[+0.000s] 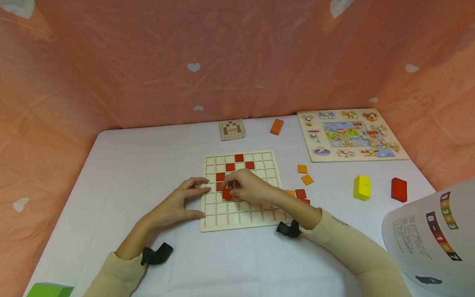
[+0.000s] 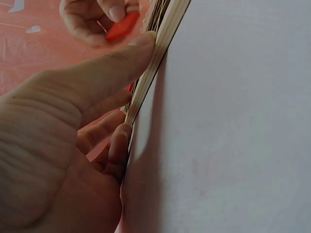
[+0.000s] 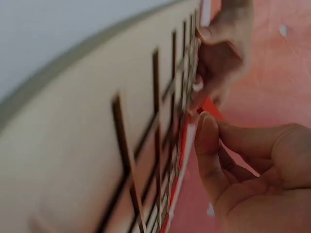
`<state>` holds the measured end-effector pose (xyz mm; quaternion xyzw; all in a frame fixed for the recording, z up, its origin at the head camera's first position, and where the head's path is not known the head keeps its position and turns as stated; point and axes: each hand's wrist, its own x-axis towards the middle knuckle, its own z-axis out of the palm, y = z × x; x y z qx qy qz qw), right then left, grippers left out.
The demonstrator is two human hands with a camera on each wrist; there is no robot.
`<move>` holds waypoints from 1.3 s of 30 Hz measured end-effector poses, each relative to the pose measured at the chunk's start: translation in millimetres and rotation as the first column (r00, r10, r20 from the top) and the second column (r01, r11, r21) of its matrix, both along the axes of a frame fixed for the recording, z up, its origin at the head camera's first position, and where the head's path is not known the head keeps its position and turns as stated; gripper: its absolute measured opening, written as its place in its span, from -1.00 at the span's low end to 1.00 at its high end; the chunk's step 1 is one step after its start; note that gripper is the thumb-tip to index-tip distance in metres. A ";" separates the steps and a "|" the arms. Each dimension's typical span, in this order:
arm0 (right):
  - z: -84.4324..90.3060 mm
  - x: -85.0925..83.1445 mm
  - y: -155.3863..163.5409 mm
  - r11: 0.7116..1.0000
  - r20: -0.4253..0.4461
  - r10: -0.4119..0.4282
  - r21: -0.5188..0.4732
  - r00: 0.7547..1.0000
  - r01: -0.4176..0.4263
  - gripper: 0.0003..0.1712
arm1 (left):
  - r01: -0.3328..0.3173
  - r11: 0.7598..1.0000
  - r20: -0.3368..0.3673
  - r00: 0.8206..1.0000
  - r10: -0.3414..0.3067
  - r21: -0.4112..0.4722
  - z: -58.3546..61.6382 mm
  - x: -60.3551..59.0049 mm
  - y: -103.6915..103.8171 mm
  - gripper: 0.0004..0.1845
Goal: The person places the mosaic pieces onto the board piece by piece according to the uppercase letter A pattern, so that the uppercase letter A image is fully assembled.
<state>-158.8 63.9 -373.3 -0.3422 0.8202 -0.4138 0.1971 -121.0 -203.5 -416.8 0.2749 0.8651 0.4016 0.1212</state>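
Note:
A square wooden grid board (image 1: pixel 222 226) lies on the white table. My left hand (image 1: pixel 177 205) rests along the board's left edge, thumb and fingertips touching it and spread apart. Over the left middle of the grid, my right hand (image 1: pixel 251 187) pinches a red square tile (image 1: pixel 227 195) between thumb and fingers; the left wrist view also shows this red tile (image 2: pixel 122 26). Several red tiles sit in cells farther up, among them a top tile (image 1: pixel 239 158) and a left one (image 1: pixel 220 176). Part of the grid is hidden under my right hand and forearm.
Loose orange tiles (image 1: pixel 307 179) and red tiles (image 1: pixel 300 193) lie right of the board. Behind it are a small pattern card (image 1: pixel 231 130) and an orange block (image 1: pixel 276 126). A picture puzzle (image 1: pixel 314 157), yellow block (image 1: pixel 361 187), red block (image 1: pixel 399 189) and white bucket (image 1: pixel 412 247) stand right.

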 end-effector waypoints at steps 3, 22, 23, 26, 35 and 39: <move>-3.0 3.7 -9.2 0.999 -0.036 0.011 0.040 0.999 -0.009 -0.64 | 0.002 1.000 -0.002 1.000 -0.002 0.007 0.2 -0.1 0.0 -0.27; -3.0 50.6 14.8 0.823 -0.360 0.307 0.566 0.881 -0.055 -0.06 | 0.000 1.000 -0.003 1.000 0.000 0.006 1.3 -0.1 0.3 -0.26; -3.5 50.5 13.7 0.823 -0.356 0.310 0.565 0.882 -0.062 -0.06 | 0.001 1.000 -0.003 1.000 -0.001 0.007 1.1 -0.1 0.4 -0.26; -3.7 49.3 10.4 0.832 -0.341 0.312 0.549 0.887 -0.081 -0.08 | 0.004 1.000 -0.003 1.000 -0.004 0.009 0.6 -0.2 0.7 -0.26; -7.5 41.6 14.6 0.852 -0.290 0.308 0.509 0.906 -0.126 -0.16 | 0.009 1.000 -0.020 1.000 -0.009 0.000 1.8 -1.0 0.9 -0.26; -8.2 38.9 23.9 0.896 -0.285 0.260 0.427 0.923 -0.120 -0.20 | -0.001 1.000 -0.008 1.000 0.001 -0.008 1.4 0.0 1.3 -0.25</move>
